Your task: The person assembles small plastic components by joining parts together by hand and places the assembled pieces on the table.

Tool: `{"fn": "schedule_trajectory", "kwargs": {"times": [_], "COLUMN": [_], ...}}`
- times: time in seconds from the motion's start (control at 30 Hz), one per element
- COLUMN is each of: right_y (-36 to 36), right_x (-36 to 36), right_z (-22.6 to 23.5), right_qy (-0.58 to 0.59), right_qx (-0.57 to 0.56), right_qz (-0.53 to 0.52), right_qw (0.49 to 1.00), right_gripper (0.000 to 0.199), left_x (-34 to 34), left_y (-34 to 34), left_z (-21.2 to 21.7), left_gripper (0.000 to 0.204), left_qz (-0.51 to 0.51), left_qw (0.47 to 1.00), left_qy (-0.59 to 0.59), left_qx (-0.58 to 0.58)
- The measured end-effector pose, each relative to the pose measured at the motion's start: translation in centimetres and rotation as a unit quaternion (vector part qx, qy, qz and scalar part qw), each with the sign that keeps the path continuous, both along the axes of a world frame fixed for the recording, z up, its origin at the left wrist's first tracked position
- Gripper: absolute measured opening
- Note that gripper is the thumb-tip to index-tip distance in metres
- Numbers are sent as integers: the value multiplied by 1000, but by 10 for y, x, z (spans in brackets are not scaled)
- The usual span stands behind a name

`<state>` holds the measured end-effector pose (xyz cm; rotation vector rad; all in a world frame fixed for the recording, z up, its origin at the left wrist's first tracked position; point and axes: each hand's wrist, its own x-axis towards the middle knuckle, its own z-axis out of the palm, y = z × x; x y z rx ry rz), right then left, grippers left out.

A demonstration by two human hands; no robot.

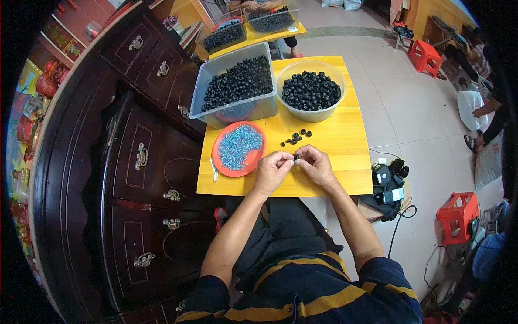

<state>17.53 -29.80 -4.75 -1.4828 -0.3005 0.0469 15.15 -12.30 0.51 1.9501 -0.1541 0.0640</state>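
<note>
Both forearms enter from the lower edge and meet over the near part of the yellow wooden tabletop [334, 162]. Left hand [272, 168] and right hand [315, 164] are curled toward each other, fingertips pinched narrow on one small black ring [296, 157] held between them just above the tabletop; which grip bears it more cannot be told. Beyond the hands lies a loose scatter of black rings [295, 137], roughly eight, small, round and matte. Left of the hands sits one round red plate [218, 156], smooth-rimmed, heaped with thin blue and grey wire-like pieces [240, 144], too many and too fine to count. At the far edge stand two containers: one clear rectangular plastic tub [202, 89] and one round translucent bowl [313, 114], each filled with the same black rings, uncountable. A dark carved wooden cabinet [135, 162] with brass handles adjoins the tabletop's left side.
</note>
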Motion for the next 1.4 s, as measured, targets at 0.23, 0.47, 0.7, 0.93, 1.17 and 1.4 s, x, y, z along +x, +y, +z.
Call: {"fn": "schedule_trajectory", "kwargs": {"times": [0.23, 0.47, 0.7, 0.93, 1.17, 1.4], "right_y": [-1, -3, -6, -8, -13, -9], "right_x": [-1, -2, -2, 0, 1, 1], "right_z": [8, 11, 5, 5, 13, 8], "right_qy": [17, 30, 57, 96, 108, 98], "right_qx": [3, -10, 65, 113, 146, 137], "right_qz": [17, 12, 61, 74, 93, 78], "right_qw": [1000, 999, 994, 986, 979, 983], "right_gripper": [17, 16, 16, 19, 19, 17], "left_x": [4, 5, 5, 7, 10, 9], "left_y": [3, -7, -2, -8, -7, -12], "left_z": [-10, -4, -5, -8, -7, -4], "left_gripper": [8, 7, 6, 10, 11, 8], "left_qz": [6, 18, -16, -19, -24, 5], "left_qw": [996, 999, 994, 960, 955, 979], "left_qy": [19, -15, 29, 107, 124, 74], "left_qx": [-86, -46, -101, -257, -269, -190]}}
